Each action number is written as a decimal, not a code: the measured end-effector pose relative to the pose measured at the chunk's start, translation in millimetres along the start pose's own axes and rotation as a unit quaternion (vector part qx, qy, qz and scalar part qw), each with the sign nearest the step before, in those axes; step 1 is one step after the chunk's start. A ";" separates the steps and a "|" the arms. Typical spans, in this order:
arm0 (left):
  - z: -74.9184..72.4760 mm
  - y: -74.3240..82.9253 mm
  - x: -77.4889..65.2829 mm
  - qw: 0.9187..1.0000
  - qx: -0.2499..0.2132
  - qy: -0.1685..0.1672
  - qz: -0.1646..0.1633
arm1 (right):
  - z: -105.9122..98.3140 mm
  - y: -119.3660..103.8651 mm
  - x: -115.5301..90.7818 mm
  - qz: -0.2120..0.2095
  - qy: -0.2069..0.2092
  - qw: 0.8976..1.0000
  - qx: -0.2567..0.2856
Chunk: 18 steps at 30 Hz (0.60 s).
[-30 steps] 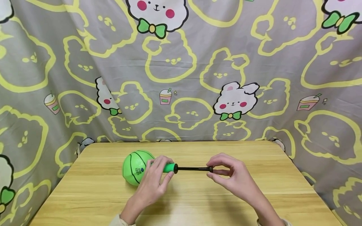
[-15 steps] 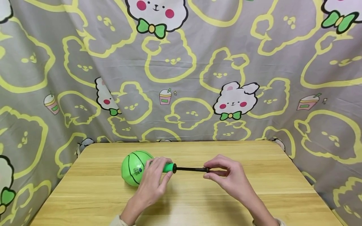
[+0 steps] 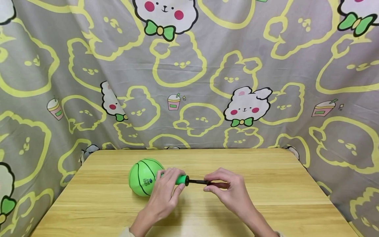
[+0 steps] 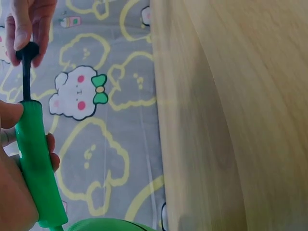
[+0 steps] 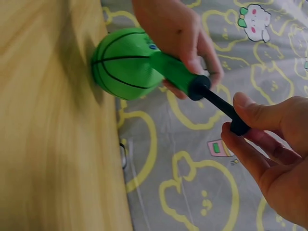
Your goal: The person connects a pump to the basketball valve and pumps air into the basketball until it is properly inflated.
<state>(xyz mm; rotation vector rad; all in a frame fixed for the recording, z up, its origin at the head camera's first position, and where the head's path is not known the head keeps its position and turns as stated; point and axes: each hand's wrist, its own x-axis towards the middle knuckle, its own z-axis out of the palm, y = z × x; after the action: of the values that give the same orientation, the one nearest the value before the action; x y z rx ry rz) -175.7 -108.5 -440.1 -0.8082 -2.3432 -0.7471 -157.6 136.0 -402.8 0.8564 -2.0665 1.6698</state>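
Observation:
My left hand [image 3: 166, 191] grips the green barrel of a hand pump [image 4: 34, 159], its fingers wrapped over it. A black rod [image 3: 197, 181] sticks out of the barrel's right end. At the rod's far end, my right hand [image 3: 229, 187] pinches the small black handle [image 5: 239, 126] between thumb and fingers. The pump's other end points at a green ball [image 3: 142, 177] with black lines like a basketball, on the table left of the left hand. In the right wrist view the barrel's narrow end meets the ball, partly behind the left hand.
The light wooden table [image 3: 260, 171] reaches back to a grey curtain [image 3: 189, 75] printed with yellow outlines and white cartoon animals. The curtain also hangs along the left and right sides of the table.
My right hand has moved left toward the left hand, pushing the handle in, so less of the black rod shows. The left hand and ball have stayed nearly in place.

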 end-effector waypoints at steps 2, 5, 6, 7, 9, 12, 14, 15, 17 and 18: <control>0.9 1.3 -0.2 1.000 -0.003 -0.003 0.001 | 4.3 2.5 -0.8 -0.010 0.003 1.000 0.005; 2.4 3.7 -0.6 1.000 -0.006 -0.007 0.001 | 10.5 6.9 -2.0 -0.024 0.007 1.000 0.010; 3.1 4.3 -0.7 1.000 -0.005 -0.007 0.003 | 12.8 8.3 -2.4 -0.029 0.008 0.999 0.011; 4.0 4.9 -0.8 1.000 -0.004 -0.008 0.005 | 15.3 9.8 -2.9 -0.032 0.009 0.999 0.010; 5.5 6.3 -0.8 1.000 -0.003 -0.009 0.009 | 20.3 12.4 -4.0 -0.034 0.009 0.999 0.009; 7.8 7.7 -1.1 1.000 -0.002 -0.008 0.016 | 25.9 14.8 -5.3 -0.032 0.007 0.999 0.005; 8.3 8.4 -1.1 1.000 -0.002 -0.009 0.015 | 27.3 15.2 -5.7 -0.026 0.003 1.000 0.002; 8.2 8.6 -1.1 1.000 -0.001 -0.010 0.013 | 27.5 15.1 -5.4 -0.024 0.001 1.000 0.001; 7.6 8.8 -1.1 1.000 0.001 -0.015 0.007 | 27.4 14.6 -4.7 -0.016 -0.005 1.000 0.000; 7.1 8.7 -1.1 1.000 0.000 -0.018 0.003 | 27.3 14.4 -4.2 -0.011 -0.009 1.000 0.001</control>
<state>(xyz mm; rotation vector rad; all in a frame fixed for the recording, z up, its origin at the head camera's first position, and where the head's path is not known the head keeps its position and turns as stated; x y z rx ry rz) -171.2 -98.5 -443.0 -0.8339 -2.3716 -0.7351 -160.9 112.4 -422.9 0.8955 -2.0602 1.6593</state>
